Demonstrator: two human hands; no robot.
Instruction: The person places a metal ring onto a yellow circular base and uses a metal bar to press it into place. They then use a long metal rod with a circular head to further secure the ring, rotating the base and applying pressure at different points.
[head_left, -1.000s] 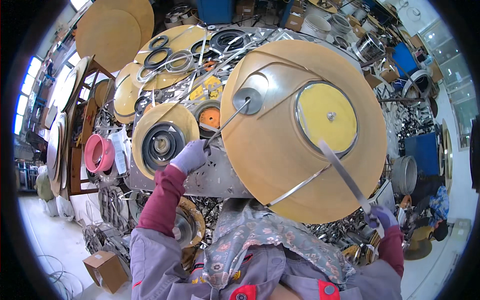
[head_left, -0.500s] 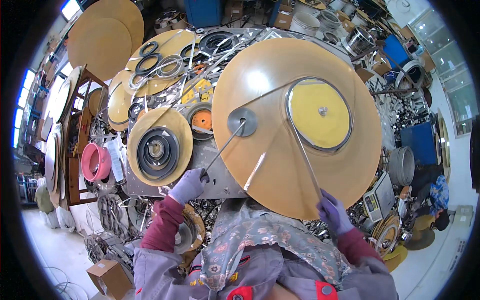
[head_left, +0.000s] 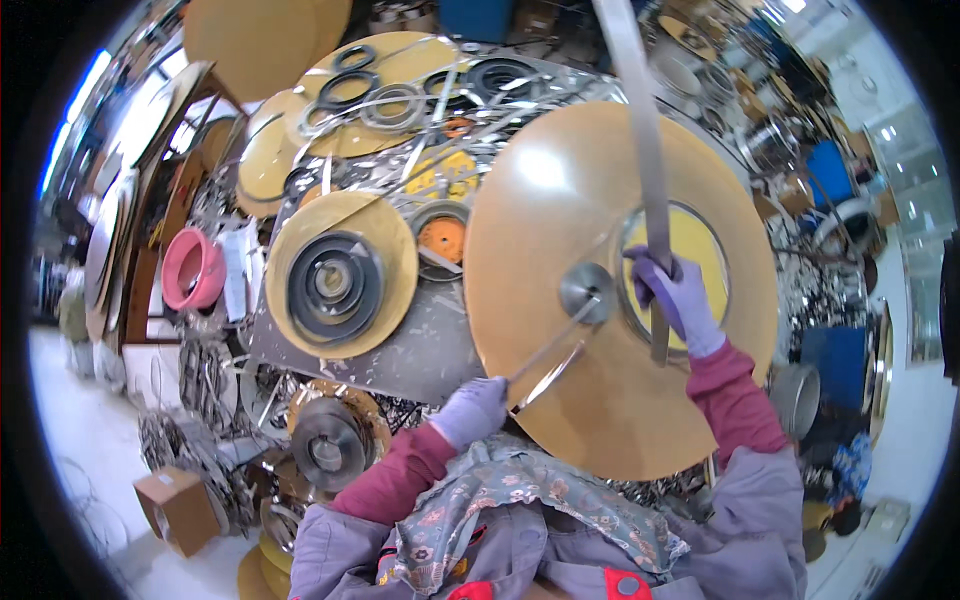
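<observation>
My left hand [head_left: 474, 410], in a pale purple glove, is closed round a thin metal rod [head_left: 545, 352]. At the rod's far end a grey round metal disc [head_left: 580, 288] rests on a large tan round board [head_left: 620, 430]. My right hand [head_left: 690, 305], gloved alike, grips a flat metal strip [head_left: 648, 150] that stands up toward the top of the view. Its lower end hangs over a yellow disc [head_left: 692, 226] edged by a metal ring, partly hidden behind my right hand. A short shiny strip [head_left: 548, 378] lies on the board close to my left hand.
Left of the large board, a smaller tan disc [head_left: 398, 300] carries dark nested rings on the grey table [head_left: 430, 345]. An orange-centred ring [head_left: 442, 238] lies between the two. Metal strips and rings clutter the table's back. A pink bucket [head_left: 193, 270] stands at left, a cardboard box [head_left: 178, 508] below.
My right hand has risen from the board's near edge to over the yellow disc, lifting the strip. The rod's disc has moved right, nearer the ring, with my left hand. The view has shifted.
</observation>
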